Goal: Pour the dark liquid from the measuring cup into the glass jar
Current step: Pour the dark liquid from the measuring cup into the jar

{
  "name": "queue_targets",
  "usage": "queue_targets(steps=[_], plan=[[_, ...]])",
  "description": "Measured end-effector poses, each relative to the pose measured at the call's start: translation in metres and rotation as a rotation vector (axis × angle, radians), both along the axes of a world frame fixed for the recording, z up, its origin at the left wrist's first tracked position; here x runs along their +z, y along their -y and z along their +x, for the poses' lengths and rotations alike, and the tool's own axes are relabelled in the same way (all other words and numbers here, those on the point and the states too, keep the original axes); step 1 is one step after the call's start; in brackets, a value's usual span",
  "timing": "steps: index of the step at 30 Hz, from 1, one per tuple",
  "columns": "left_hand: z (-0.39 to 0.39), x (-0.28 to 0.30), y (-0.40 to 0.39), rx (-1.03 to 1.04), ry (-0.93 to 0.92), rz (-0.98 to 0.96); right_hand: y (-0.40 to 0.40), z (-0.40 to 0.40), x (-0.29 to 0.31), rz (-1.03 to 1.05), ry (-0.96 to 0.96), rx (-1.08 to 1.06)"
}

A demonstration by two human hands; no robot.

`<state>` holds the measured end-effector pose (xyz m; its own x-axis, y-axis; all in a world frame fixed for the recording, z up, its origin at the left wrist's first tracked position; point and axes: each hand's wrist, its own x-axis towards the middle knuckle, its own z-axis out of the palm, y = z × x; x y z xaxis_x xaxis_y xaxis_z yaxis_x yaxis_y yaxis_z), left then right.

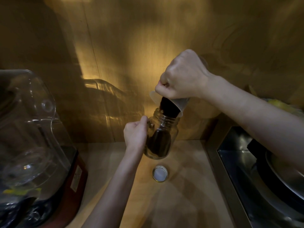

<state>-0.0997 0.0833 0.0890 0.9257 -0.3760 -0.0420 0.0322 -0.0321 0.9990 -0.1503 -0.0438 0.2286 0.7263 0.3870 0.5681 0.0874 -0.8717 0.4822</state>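
- I'm looking at the measuring cup (176,103), translucent plastic, tipped steeply so its lip sits right over the mouth of the glass jar (160,134).
- The dark liquid (169,109) runs out of the cup in a broad dark band straight into the jar's threaded neck; there's a dark pool already in the lower half of the jar.
- My right hand (182,76) is clenched around the cup from above, knuckles up, forearm coming in from the right edge.
- My left hand (135,134) is closed on the jar's left side, gripping it and holding it tilted toward the cup, base close to the table (189,186); I can't tell whether the base touches the wood.
- The jar's lid (160,174) lies flat on the table just in front of the jar, pale inner face up, gold rim showing, apart from the jar.
- Behind it all stands a wooden back wall (148,38), lit warm yellow.
- Off to the left, a blender (32,129) with a clear cover on a dark red base, well apart from the jar.
- To the right, a steel stove top (238,162) is set into the table, with a pan (279,175) on it at the frame's edge.
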Motion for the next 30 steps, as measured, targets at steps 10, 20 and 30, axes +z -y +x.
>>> queue_targets(steps=[10,20,30], plan=[[0.004,-0.009,0.001,0.013,-0.061,-0.024,-0.007,0.0,-0.002,0.019,0.022,-0.021],[0.01,-0.01,0.002,-0.015,-0.06,-0.049,-0.006,0.003,-0.004,-0.021,-0.037,0.006],[0.011,-0.009,0.0,-0.031,-0.062,-0.059,-0.006,0.004,-0.001,0.0,-0.043,0.018]])
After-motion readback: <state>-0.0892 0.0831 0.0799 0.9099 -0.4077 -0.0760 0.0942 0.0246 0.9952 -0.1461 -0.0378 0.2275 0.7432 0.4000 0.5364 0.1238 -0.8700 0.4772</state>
